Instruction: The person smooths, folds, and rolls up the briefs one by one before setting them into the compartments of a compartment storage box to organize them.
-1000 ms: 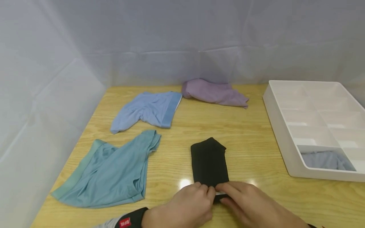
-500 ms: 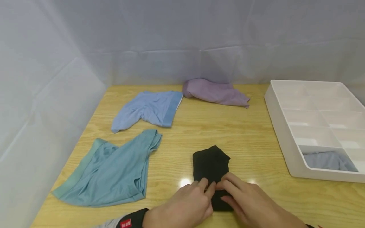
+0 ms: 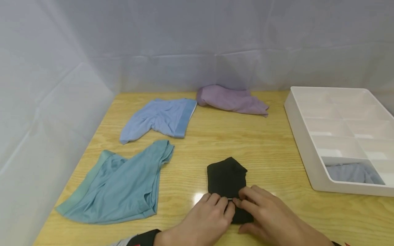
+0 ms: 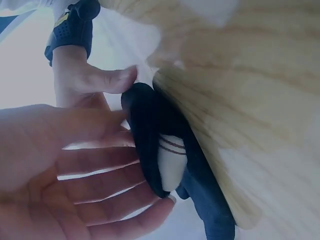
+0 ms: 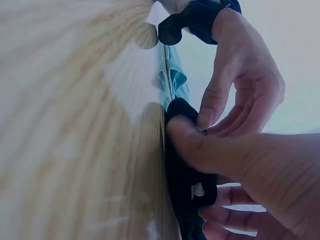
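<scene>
Black cloth (image 3: 227, 179) lies between left hand (image 3: 205, 216) and right hand (image 3: 270, 212); both pinching.

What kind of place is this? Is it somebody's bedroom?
I can't be sure, but it looks like a work spot set up for clothes: several garments on a wooden table, plain pale sheeting behind and beside it, and a white divided box.

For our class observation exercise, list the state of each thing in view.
Black garment: partly folded, near end turned over
Left hand: gripping black garment
Right hand: gripping black garment
Teal garment: lying loose, creased
Blue garment: lying loose, creased
Purple garment: lying loose, rumpled
White box: open
Gray cloth: inside the box, rumpled
</scene>
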